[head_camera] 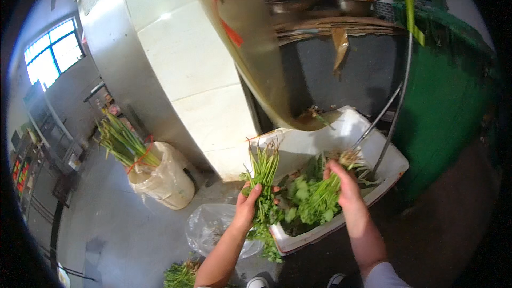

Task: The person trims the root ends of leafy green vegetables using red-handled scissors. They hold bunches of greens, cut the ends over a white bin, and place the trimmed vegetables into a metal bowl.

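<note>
My left hand (249,204) is closed around a bunch of leafy green herbs (265,176), roots up and leaves hanging down by the near left corner of a white foam box (384,168). Over the box, my right hand (345,184) grips a second leafy bunch (320,200) near its root end, its leaves spread to the left. More greens lie in the box beneath, partly hidden by this bunch. A clear plastic bag (208,228) sits on the floor left of the box, and another herb bunch (180,275) lies at the bottom edge.
Left stands a white bucket (168,184) lined with plastic, holding long green stalks (124,140). A yellowish sheet (256,48) hangs down to the box. A green bin (448,108) is at right, beside a metal rod with a green handle (409,12). Metal bowls (354,6) sit behind.
</note>
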`<control>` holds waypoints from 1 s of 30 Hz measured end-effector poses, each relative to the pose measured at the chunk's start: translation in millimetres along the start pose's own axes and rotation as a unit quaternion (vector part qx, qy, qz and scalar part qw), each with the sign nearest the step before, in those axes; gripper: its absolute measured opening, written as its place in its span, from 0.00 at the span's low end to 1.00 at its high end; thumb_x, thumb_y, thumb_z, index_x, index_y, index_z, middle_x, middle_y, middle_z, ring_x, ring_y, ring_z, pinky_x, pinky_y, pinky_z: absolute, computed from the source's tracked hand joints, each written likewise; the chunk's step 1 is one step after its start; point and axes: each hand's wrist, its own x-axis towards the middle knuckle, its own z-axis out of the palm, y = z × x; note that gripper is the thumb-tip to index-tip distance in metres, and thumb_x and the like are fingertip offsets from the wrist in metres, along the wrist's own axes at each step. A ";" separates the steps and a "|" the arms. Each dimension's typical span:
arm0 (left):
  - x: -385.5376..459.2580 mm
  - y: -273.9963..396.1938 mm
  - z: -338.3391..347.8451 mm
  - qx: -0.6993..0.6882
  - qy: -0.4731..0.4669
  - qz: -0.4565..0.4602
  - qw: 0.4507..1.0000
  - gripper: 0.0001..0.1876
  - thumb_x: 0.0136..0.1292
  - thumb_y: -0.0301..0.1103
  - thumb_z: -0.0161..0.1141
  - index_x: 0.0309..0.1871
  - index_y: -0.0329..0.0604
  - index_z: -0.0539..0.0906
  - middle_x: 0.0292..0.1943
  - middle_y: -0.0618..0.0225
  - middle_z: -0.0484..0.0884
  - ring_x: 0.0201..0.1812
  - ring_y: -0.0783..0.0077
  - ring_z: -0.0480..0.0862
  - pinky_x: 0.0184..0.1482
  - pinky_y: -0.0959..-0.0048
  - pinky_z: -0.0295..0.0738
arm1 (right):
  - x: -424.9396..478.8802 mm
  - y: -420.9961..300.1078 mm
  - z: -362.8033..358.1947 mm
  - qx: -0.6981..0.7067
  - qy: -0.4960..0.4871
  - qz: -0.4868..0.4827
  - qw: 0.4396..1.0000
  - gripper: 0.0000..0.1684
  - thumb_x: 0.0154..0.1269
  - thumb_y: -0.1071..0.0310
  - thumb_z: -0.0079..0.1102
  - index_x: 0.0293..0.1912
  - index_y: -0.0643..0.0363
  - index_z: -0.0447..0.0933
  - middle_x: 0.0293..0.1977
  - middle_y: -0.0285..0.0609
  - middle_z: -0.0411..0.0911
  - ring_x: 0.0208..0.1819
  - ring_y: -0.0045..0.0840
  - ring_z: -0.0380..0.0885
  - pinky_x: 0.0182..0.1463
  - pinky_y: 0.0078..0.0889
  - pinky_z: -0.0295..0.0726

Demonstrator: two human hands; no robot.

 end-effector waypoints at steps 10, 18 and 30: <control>-11.2 -13.3 26.6 0.005 -0.084 -0.012 0.996 0.17 0.58 0.23 0.52 0.51 0.37 0.65 0.38 0.59 0.78 0.36 0.72 0.78 0.30 0.77 0.74 | -16.2 2.3 22.0 -0.022 -0.143 -0.046 0.988 0.13 0.55 0.73 0.56 0.40 0.60 0.64 0.21 0.34 0.65 0.20 0.18 0.65 0.23 0.23 0.65; -16.3 -21.2 30.6 0.029 -0.097 -0.029 0.994 0.18 0.60 0.29 0.49 0.53 0.37 0.63 0.35 0.56 0.78 0.28 0.70 0.77 0.29 0.75 0.73 | -23.1 5.8 25.9 0.019 -0.105 -0.021 0.994 0.11 0.56 0.65 0.59 0.34 0.59 0.68 0.17 0.31 0.66 0.18 0.15 0.64 0.23 0.20 0.61; -13.7 -21.3 34.9 0.017 -0.034 0.021 0.999 0.17 0.58 0.26 0.52 0.51 0.39 0.66 0.35 0.59 0.78 0.25 0.72 0.76 0.29 0.76 0.73 | -21.7 8.6 24.5 0.015 -0.103 -0.046 0.993 0.09 0.58 0.67 0.55 0.37 0.59 0.70 0.19 0.34 0.69 0.21 0.17 0.67 0.28 0.22 0.65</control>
